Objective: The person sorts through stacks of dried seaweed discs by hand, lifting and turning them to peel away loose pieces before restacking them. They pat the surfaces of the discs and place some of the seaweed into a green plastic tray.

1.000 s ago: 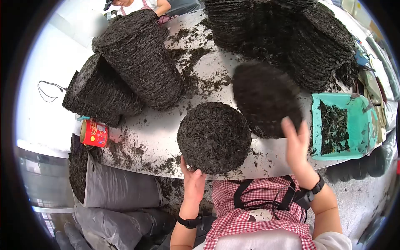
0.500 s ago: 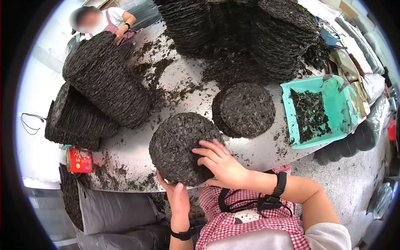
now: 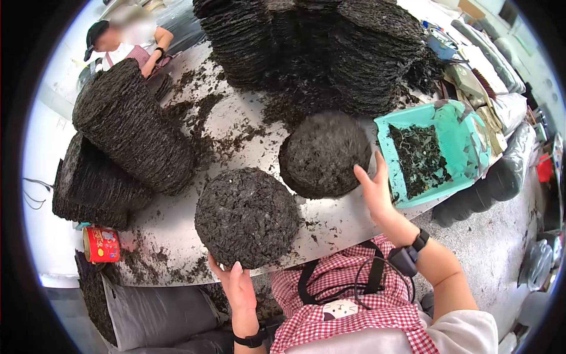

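Note:
A near stack of round, dark dried-seaweed sheets (image 3: 246, 215) lies at the front edge of the table. My left hand (image 3: 237, 290) grips its lower rim, thumb at the edge and fingers partly hidden behind it. Further back and to the right is a second round stack (image 3: 295, 168). Its top sheet (image 3: 336, 144) is blurred by motion. My right hand (image 3: 377, 187) is at that stack's right edge, thumb and fingers apart and nothing between them.
Tall dark stacks (image 3: 132, 127) lean at the left, and more (image 3: 365, 53) stand at the back. A turquoise basket (image 3: 463, 141) with dark scraps sits right. A red can (image 3: 101, 245) stands front left. Another person (image 3: 147, 53) is at the far left. Crumbs litter the table (image 3: 333, 221).
My right hand has left the near stack and moved right to the second stack, whose top now shows a blurred sheet. My left hand keeps its place; the view has shifted slightly.

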`<state>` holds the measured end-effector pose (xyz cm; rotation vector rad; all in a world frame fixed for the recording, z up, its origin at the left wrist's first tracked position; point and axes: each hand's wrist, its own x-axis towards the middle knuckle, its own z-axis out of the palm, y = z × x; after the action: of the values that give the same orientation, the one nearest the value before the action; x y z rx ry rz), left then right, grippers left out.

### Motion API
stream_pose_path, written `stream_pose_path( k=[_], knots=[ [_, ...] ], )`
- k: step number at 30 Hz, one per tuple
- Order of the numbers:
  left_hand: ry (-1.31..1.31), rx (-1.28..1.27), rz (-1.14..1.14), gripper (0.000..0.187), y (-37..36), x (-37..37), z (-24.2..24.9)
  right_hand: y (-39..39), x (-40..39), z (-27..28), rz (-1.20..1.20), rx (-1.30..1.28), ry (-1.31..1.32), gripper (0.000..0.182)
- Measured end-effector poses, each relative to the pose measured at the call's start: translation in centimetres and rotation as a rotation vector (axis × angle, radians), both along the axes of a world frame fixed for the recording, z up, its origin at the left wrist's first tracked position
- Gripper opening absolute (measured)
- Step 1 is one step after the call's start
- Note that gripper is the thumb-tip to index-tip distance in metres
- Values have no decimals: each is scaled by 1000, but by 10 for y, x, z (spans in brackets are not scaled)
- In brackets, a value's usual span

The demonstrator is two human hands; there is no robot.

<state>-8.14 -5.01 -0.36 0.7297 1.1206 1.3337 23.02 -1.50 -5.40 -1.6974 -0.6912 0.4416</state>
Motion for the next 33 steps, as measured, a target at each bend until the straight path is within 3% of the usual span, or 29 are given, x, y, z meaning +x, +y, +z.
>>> stream_pose_path(
  k=[1,4,5,8,10,12,18,22,24,26,28,30,31,32,33],
  knots=[
    [4,-2,7,89,0,1,0,-2,-2,-3,-59,-41,-281,58],
    [48,4,7,89,-1,6,2,-17,-34,24,545,165,-429,64],
    [90,11,44,92,-3,7,-4,-22,-57,48,696,176,-326,67],
    [-46,88,34,101,-2,10,-16,-22,-92,64,1003,184,-604,69],
    [36,68,-111,86,2,11,-18,-14,-102,59,1021,164,-549,65],
    [-7,51,-149,87,5,8,-21,-8,-103,59,1089,145,-562,59],
    [-122,-27,-205,87,5,5,-26,6,-88,56,1341,202,-77,57],
    [-140,-49,-195,83,5,0,-28,5,-72,64,1202,88,246,36],
    [-142,-54,-182,83,4,-4,-28,-3,-53,85,779,-42,168,34],
    [-152,-61,-177,82,1,-4,-29,-1,-18,85,484,88,541,46],
    [-164,-61,-168,82,-1,-4,-30,8,16,53,311,172,326,58],
    [-156,-46,-167,82,0,-3,-31,5,35,14,93,49,-34,67],
    [-142,-37,-163,81,-1,-2,-31,-3,19,29,170,154,-124,67],
    [-125,-39,-157,81,-4,2,-30,-11,6,45,396,125,-57,66],
    [-92,-19,-150,81,-6,8,-28,-19,-11,62,625,118,-214,65]
  ],
)
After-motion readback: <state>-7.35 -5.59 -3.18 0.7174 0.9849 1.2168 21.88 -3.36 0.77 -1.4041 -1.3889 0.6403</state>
